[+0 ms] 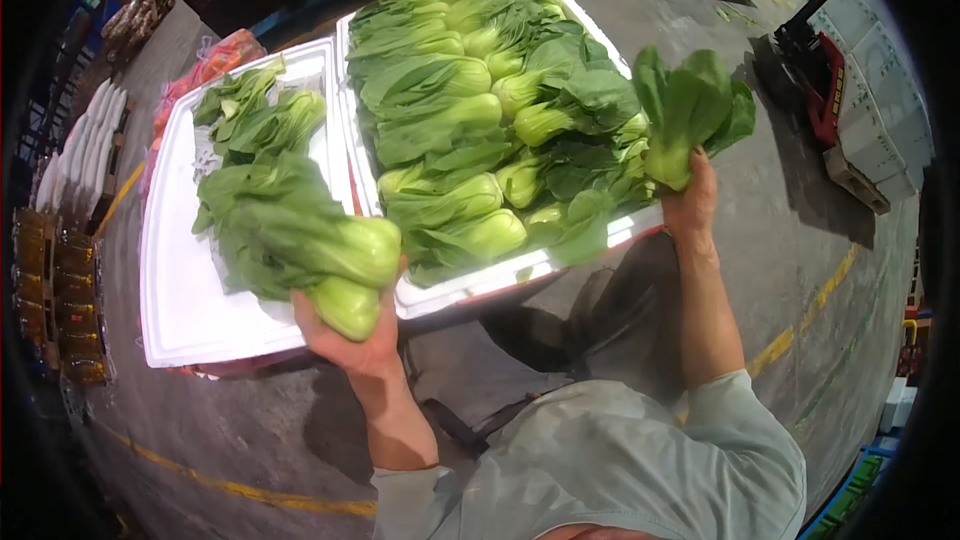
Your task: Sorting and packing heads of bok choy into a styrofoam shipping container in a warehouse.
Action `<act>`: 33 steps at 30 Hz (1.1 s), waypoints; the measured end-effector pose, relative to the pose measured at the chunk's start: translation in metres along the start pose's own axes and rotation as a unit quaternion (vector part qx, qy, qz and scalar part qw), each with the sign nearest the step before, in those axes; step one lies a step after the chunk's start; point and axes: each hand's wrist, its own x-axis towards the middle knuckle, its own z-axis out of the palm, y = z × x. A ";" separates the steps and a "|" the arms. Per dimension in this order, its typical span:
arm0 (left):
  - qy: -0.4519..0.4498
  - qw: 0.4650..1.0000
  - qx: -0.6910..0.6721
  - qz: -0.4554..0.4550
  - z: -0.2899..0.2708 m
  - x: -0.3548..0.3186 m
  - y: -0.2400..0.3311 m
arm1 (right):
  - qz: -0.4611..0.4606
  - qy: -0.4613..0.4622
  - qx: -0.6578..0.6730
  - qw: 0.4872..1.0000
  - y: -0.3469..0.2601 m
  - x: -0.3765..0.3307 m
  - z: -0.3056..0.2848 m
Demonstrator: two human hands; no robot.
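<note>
Two heads of bok choy (300, 240) rest in my left hand (350, 340), their pale bases toward me and their leaves over the white foam lid (180, 290). My right hand (692, 205) grips another head of bok choy (685, 110) by its base, leaves pointing up, beside the right edge of the foam box. That white foam box (590, 20) is packed with rows of bok choy (440, 90). On the lid's far part lie more bok choy (270, 120), partly over a sheet of printed paper.
Orange-red mesh bags (215, 60) sit behind the lid. To the right stands a red pallet jack (830, 90) beside stacked white foam boxes (880, 90). White sacks (85, 150) and crates of amber bottles (75, 310) line the left. Yellow lines (800, 330) mark the grey floor.
</note>
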 end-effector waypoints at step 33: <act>0.006 0.999 -0.017 -0.036 -0.015 0.006 -0.034 | 0.009 -0.021 0.025 0.999 0.000 0.003 -0.004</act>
